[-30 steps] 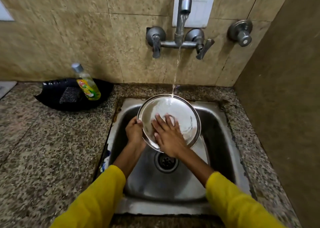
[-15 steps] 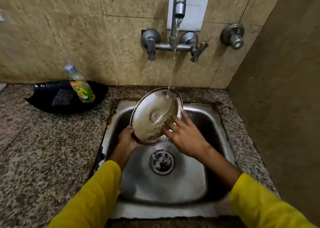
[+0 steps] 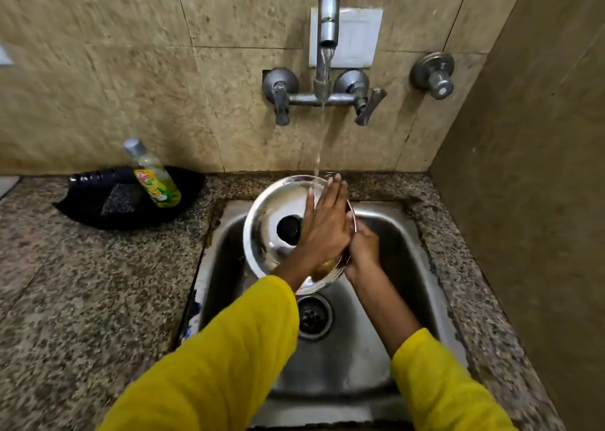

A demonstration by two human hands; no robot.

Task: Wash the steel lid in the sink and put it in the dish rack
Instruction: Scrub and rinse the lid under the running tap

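Observation:
The round steel lid (image 3: 269,206) with a black knob (image 3: 288,229) is tilted over the steel sink (image 3: 413,268), knob side toward me. Water from the tap (image 3: 328,24) lands on its upper edge. My left hand (image 3: 327,226) lies flat on the lid's right half with fingers stretched toward the stream. My right hand (image 3: 364,247) grips the lid's right rim from behind, partly hidden by the left hand. No dish rack is in view.
A black tray (image 3: 85,209) at the back left of the granite counter (image 3: 82,283) holds a scrub pad (image 3: 120,198) and a leaning dish-soap bottle (image 3: 154,178). Two tap handles and a separate valve (image 3: 433,75) stick out of the tiled wall. A side wall stands close on the right.
The lid has been flipped from its inner side to its knob side. My left hand went from holding the left rim to lying flat on top; my right hand now holds the right rim.

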